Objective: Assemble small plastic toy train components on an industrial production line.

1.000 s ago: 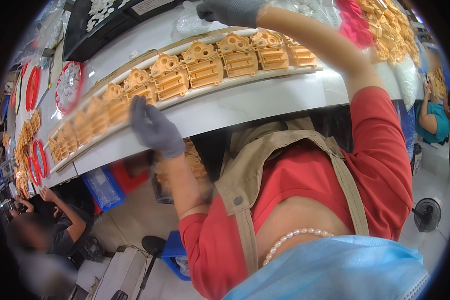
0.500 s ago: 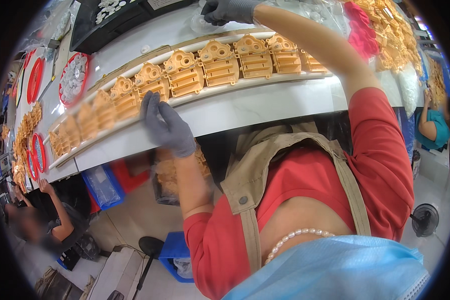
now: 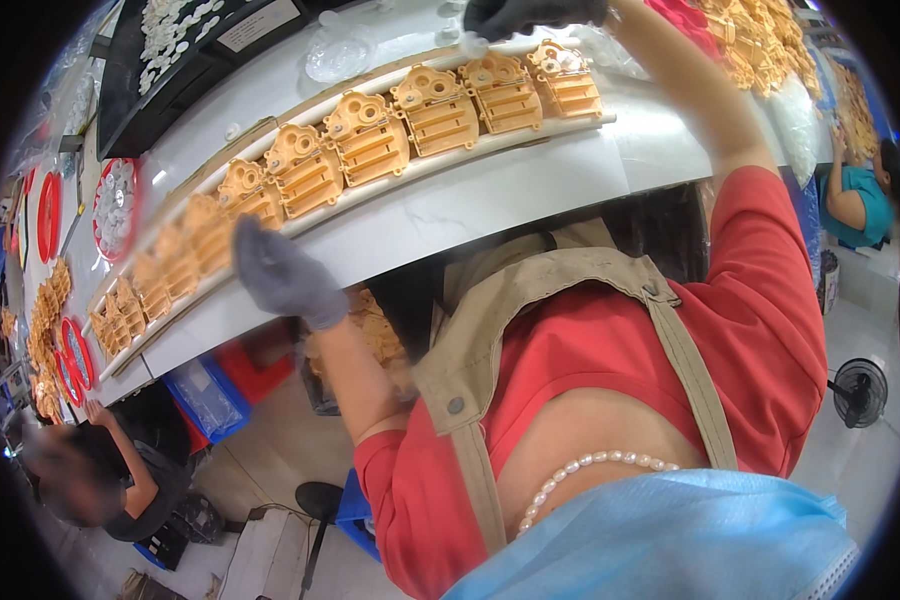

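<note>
Right grip (image 3: 535, 14): shifted from over the clear plastic dish (image 3: 340, 55) to above the far side of the row, near its right end; the dish now stands uncovered. Left grip (image 3: 292, 278): unchanged in place, at the near side of the same row.

Containers. Black tray (image 3: 105, 138), far left of the tabletop (image 3: 560, 185): holds loose white discs (image 3: 175, 30). Red-rimmed dish (image 3: 98, 215): filled with white parts (image 3: 118, 200). Pair of red dishes (image 3: 87, 372) at the left end: contain small bluish pieces, too small to identify. Blue bin (image 3: 232, 425) below the tabletop edge: holds clear plastic film (image 3: 205, 390). Box under the tabletop, partly hidden behind my left forearm (image 3: 355, 375): loaded with orange parts (image 3: 378, 335).

Workpieces. Orange housings (image 3: 367, 140) stand side by side along pale rails (image 3: 320, 212) on the tabletop. Rightmost housing (image 3: 570, 88): white pieces rest in its upper part.

Grip state. On the right, my gloved fingers are curled and partly cut off by the upper edge of view; a small whitish piece (image 3: 474, 45) shows at the fingertips, but I cannot tell whether it is pinched. On the left, my fingers are bunched beside the near rail; blur prevents me from telling whether they hold anything.
</note>
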### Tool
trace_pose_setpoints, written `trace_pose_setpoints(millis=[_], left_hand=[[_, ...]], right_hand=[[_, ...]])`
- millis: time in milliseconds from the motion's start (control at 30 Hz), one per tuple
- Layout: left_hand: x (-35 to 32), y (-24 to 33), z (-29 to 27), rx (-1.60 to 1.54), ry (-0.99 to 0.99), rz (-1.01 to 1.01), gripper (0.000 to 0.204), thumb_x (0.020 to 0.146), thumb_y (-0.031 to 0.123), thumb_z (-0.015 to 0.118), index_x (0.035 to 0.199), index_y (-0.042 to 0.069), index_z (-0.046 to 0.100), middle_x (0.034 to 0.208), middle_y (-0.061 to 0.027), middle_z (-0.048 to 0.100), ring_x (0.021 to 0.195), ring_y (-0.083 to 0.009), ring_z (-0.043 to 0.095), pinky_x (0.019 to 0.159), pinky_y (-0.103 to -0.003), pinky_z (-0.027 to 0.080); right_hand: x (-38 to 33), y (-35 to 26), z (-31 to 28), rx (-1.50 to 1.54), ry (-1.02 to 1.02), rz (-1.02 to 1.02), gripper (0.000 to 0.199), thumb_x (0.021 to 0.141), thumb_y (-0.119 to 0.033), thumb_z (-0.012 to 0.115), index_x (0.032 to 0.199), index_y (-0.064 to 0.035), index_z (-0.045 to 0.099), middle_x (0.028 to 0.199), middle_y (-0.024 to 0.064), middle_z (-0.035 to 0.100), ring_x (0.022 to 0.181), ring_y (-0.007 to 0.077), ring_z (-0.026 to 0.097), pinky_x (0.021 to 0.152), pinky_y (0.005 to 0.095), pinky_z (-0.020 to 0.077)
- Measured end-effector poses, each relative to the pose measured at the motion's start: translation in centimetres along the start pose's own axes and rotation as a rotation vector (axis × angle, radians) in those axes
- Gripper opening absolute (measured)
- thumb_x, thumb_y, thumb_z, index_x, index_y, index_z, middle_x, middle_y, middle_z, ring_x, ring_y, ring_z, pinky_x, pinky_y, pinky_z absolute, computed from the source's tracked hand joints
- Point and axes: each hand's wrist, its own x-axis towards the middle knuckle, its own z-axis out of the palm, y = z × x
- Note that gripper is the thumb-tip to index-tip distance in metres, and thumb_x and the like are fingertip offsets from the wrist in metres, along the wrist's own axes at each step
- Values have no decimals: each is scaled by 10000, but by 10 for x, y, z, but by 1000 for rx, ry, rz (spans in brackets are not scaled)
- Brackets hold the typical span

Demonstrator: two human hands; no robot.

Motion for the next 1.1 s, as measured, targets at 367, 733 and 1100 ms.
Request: trace_pose_setpoints(millis=[367, 733, 1100], left_hand=[[0, 3, 4, 68, -13, 13, 201, 894, -11, 592, 1089, -43, 623, 1098, -143, 638, 999, -225, 621, 878, -319, 519], [0, 5, 5, 6, -20, -19, 222, 888, -25, 587, 1106, -54, 612, 1109, -152, 629, 1010, -232, 619, 883, -318, 520], [2, 6, 2, -101, -11, -41, 206, 895, -57, 515, 1073, -80, 616, 1138, -171, 613, 1037, -240, 606, 892, -328, 499]], right_hand=[[39, 65, 7, -369, 109, -148, 283, 717, -266, 762, 909, -60, 738, 684, 11, 656, 603, 98, 530, 534, 284, 424], [41, 55, 1, -435, 523, -359, 266, 733, -292, 726, 839, -49, 704, 712, 125, 670, 612, 247, 603, 594, 379, 475], [93, 14, 14, -769, 612, -453, 167, 779, -201, 623, 784, -40, 670, 758, 191, 644, 720, 372, 632, 656, 437, 495]])
